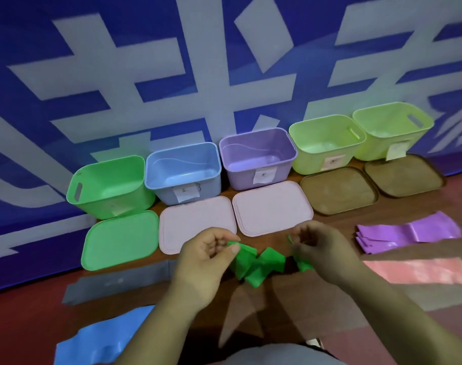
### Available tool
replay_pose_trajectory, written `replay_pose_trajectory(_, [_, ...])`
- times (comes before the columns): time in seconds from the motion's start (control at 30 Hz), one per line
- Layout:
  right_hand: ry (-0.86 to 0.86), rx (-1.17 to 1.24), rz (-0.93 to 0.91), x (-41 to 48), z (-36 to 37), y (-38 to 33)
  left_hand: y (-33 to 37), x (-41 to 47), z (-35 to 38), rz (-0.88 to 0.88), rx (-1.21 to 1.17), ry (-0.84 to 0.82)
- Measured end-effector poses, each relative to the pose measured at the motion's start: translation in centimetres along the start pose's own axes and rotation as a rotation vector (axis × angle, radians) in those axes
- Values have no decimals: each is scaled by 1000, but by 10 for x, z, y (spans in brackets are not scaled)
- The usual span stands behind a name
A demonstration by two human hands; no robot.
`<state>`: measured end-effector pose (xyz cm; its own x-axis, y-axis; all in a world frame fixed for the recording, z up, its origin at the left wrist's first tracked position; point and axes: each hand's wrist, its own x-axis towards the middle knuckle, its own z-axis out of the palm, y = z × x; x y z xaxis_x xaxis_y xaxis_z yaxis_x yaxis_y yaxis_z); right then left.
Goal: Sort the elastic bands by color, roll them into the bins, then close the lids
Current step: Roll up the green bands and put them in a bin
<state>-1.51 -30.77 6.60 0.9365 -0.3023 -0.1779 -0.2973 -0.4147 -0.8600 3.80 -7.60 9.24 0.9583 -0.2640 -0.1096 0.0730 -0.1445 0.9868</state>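
So the biggest thing is a blue banner [145,75] with huge white characters, filling the back behind the reddish desk [27,325]. Five open bins sit in a row along the banner, left to right: green bin [108,185], blue bin [183,172], purple bin [258,156], lime bin [326,143] and yellow-green bin [393,130]. Each one has its lid lying flat on the desk right in front of it: green lid [120,239], pink lid [195,222], second pink lid [273,208], brown lid [339,191] and second brown lid [403,175]. Loose bands are spread around. A blue band [103,335] is near left, a grey band [119,280] lies flat just behind it, a pink band [419,271] is at the right, and a stack of purple bands [408,234] lies just past that one. The green band [251,264] is up off the desk in the middle, in front of the pink lids. Its long axis runs left to right between the two hands, and it's crumpled into zigzag folds that sag in the middle. The left hand [211,248] has a pinch grip on the band's left end, thumb against curled fingers. The right hand [319,243] is blurry, but its fingers are curled with green poking out, so its grip is on the right end.
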Motion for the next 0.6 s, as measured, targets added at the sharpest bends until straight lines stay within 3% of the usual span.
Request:
replay_pose_trajectory(0.37, [-60,334,-173,5,-61,-78,72,6,36,190,8,-97])
replay_pose_trajectory(0.6, [-152,609,-79,8,-75,-109,96,7,57,270,-132,-91])
